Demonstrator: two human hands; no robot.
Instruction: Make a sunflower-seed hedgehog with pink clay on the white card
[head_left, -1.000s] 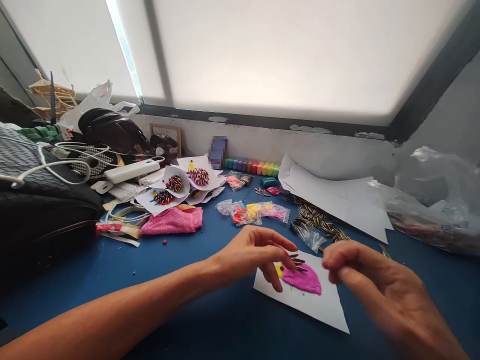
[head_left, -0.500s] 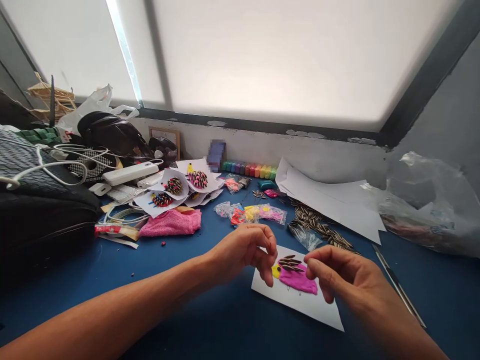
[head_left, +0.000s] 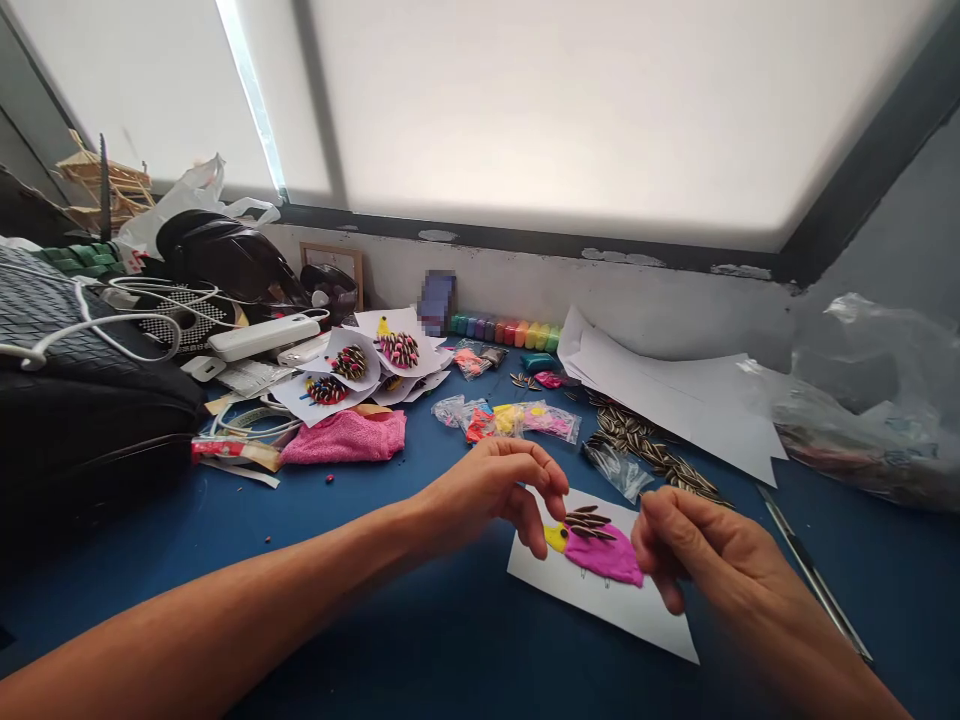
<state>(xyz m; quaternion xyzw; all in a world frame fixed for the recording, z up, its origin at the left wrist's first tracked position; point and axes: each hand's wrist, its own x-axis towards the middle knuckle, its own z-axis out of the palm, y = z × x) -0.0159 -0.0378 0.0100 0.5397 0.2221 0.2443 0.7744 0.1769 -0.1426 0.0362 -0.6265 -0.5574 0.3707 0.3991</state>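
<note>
A white paper card (head_left: 622,625) lies on the blue table, bearing a flat magenta clay body (head_left: 619,560) with a yellow clay head (head_left: 555,538) and a dark eye. Several striped sunflower seeds (head_left: 590,521) stick out of the clay near the head. My left hand (head_left: 502,495) hovers over the card's left side, fingers curved and apart, holding nothing visible. At the card's right side, my right hand (head_left: 705,550) has thumb and forefinger pinched together; whatever is between the tips is too small to make out.
Behind the card are a heap of sunflower seeds (head_left: 637,435) and bagged coloured clay (head_left: 510,420). Finished seed-and-clay pictures (head_left: 349,365) sit left, behind a pink cloth (head_left: 345,437). A craft knife (head_left: 814,570) lies right. White sheets (head_left: 667,385) rest by the wall.
My right hand has moved slightly right, away from the seeds on the clay, and its fingers are more tightly closed. My left hand stays nearly in place over the card.
</note>
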